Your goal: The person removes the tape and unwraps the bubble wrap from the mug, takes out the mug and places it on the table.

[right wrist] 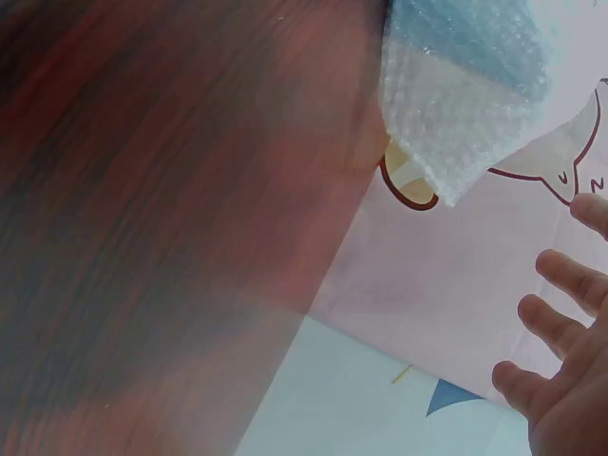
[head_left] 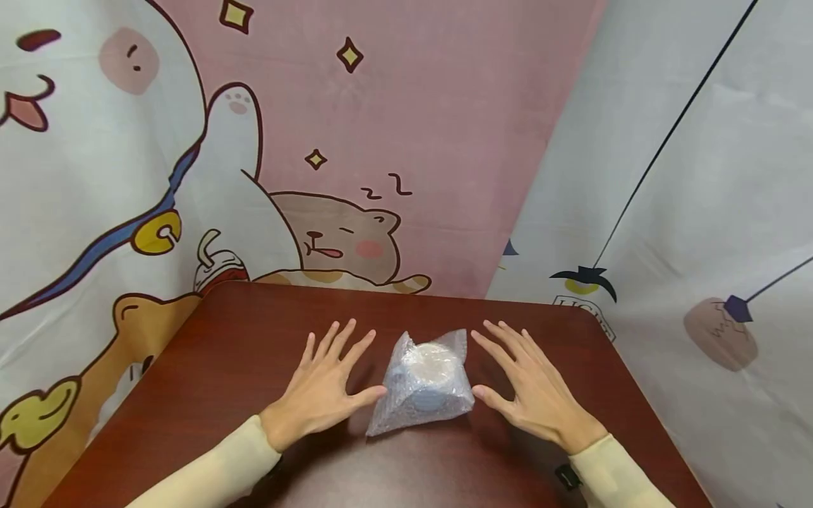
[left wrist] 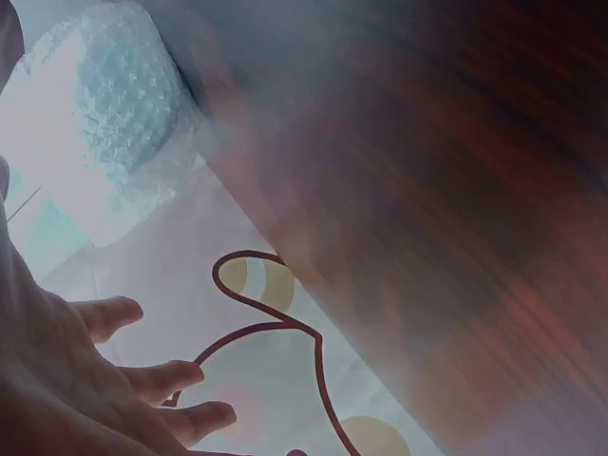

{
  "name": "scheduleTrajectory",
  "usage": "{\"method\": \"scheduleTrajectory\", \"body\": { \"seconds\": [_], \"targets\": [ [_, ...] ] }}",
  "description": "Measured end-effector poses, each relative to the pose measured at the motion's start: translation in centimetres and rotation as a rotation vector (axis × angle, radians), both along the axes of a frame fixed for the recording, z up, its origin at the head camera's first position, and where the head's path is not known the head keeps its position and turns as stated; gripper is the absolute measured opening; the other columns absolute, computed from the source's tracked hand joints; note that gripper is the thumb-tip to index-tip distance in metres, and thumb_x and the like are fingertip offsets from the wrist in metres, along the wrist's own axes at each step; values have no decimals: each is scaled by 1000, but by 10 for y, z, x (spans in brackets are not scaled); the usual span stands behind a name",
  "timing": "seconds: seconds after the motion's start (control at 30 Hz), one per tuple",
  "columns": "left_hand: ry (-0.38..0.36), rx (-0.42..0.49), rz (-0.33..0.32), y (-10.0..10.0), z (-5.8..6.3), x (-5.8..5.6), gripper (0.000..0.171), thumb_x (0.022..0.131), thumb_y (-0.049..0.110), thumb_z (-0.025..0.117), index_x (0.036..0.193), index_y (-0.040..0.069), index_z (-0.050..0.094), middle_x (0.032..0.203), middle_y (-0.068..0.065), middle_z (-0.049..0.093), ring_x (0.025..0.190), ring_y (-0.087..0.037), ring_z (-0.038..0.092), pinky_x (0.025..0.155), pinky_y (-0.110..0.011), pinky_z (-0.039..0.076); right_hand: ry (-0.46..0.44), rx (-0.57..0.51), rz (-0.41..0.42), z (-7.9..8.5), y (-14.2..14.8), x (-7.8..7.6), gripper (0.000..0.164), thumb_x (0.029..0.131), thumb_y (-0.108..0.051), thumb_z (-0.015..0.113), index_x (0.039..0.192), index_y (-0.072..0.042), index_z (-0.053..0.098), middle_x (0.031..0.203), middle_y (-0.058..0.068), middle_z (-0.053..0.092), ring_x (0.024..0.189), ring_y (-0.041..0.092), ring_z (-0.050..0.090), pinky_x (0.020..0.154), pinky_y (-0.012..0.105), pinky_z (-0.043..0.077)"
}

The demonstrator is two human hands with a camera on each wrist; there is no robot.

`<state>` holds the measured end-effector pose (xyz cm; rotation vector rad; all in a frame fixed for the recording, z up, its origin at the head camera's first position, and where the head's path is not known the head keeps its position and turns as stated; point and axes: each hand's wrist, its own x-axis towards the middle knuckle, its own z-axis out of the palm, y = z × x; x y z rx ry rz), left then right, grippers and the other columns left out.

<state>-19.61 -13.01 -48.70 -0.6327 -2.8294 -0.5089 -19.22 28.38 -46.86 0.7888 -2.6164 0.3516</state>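
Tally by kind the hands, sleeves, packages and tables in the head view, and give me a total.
Hands: 2 (left hand, right hand)
Sleeves: 2 (left sleeve, right sleeve)
Packages: 1 (bubble-wrapped package)
Tables: 1 (reddish-brown table)
Total: 6
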Motion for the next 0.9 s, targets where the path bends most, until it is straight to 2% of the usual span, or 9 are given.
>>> {"method": "scheduleTrajectory", "body": {
  "seconds": [0.1, 0.37, 0.5, 0.63, 0.73, 0.83, 0.9],
  "targets": [
    [-6, -3, -7, 3, 0, 0, 101, 100, 93, 60, 184, 41, 36, 194, -11, 31, 181, -46, 26, 139, -84, 21, -2, -3, 7, 1, -2, 0, 96, 100, -61, 84, 182, -37, 40, 188, 4, 43, 176, 37, 39, 150, 35, -1],
    [-13, 18, -33, 12, 1, 0, 101, 101, 92, 60, 184, 40, 35, 192, -10, 34, 177, -46, 35, 140, -79, 27, 12, -6, 30, 3, -9, -1, 90, 101, -60, 83, 179, -29, 49, 185, 6, 47, 172, 35, 46, 147, 25, -3],
    [-19, 38, -47, 19, 2, -1, 101, 101, 91, 61, 184, 40, 34, 192, -9, 36, 174, -47, 41, 140, -77, 30, 28, -5, 49, 3, -11, -2, 89, 101, -59, 83, 178, -28, 50, 184, 6, 50, 171, 33, 48, 146, 23, -4],
    [-33, 60, -53, 24, 2, -1, 101, 101, 91, 62, 184, 40, 35, 190, -10, 39, 169, -50, 47, 140, -75, 31, 64, -8, 74, 3, -15, -3, 84, 103, -60, 82, 175, -26, 55, 180, 9, 54, 167, 35, 52, 147, 23, 0],
    [-44, 66, -60, 27, 3, -1, 100, 102, 90, 61, 184, 40, 35, 189, -11, 41, 168, -48, 50, 141, -74, 32, 78, -8, 86, 4, -18, -3, 81, 104, -61, 81, 173, -26, 56, 178, 8, 56, 164, 36, 55, 148, 27, 9],
    [-50, 68, -65, 31, 5, 0, 100, 102, 91, 61, 184, 40, 35, 188, -10, 42, 168, -45, 51, 140, -73, 34, 83, -6, 93, 5, -20, -3, 82, 104, -61, 81, 174, -27, 56, 178, 7, 57, 162, 37, 57, 147, 43, 26],
    [-52, 71, -65, 33, 6, 0, 100, 101, 92, 60, 184, 41, 35, 188, -9, 43, 167, -46, 52, 139, -72, 35, 87, -5, 96, 6, -22, -4, 82, 103, -60, 82, 174, -27, 55, 177, 7, 57, 162, 37, 58, 141, 55, 38]
  ]
}}
